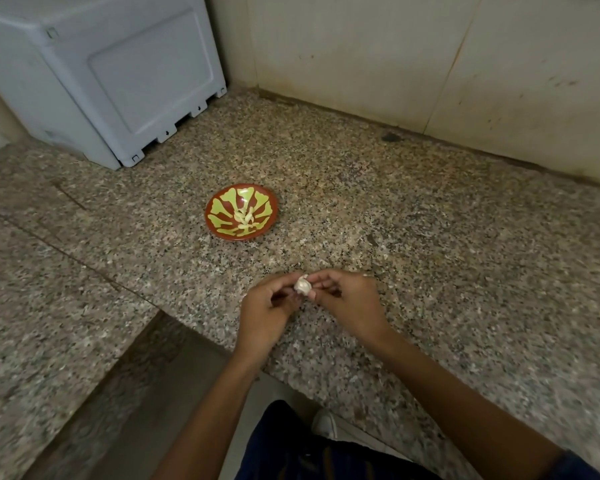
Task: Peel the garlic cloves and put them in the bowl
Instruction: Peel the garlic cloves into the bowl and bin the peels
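Your left hand (267, 308) and right hand (343, 299) both pinch one garlic piece (302, 285) above the counter (430, 237), fingertips opposed so skin can be worked loose. Peeled cloves (245, 218) lie in the bowl (215, 206), well beyond, within reach.

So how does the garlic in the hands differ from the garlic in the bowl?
The garlic piece is pinched between the left hand and right hand above the counter; the peeled cloves lie loose in the bowl. The held piece looks white and papery; the bowl's cloves look smooth and yellowish. It is a single rounded lump; they are several slim pieces.
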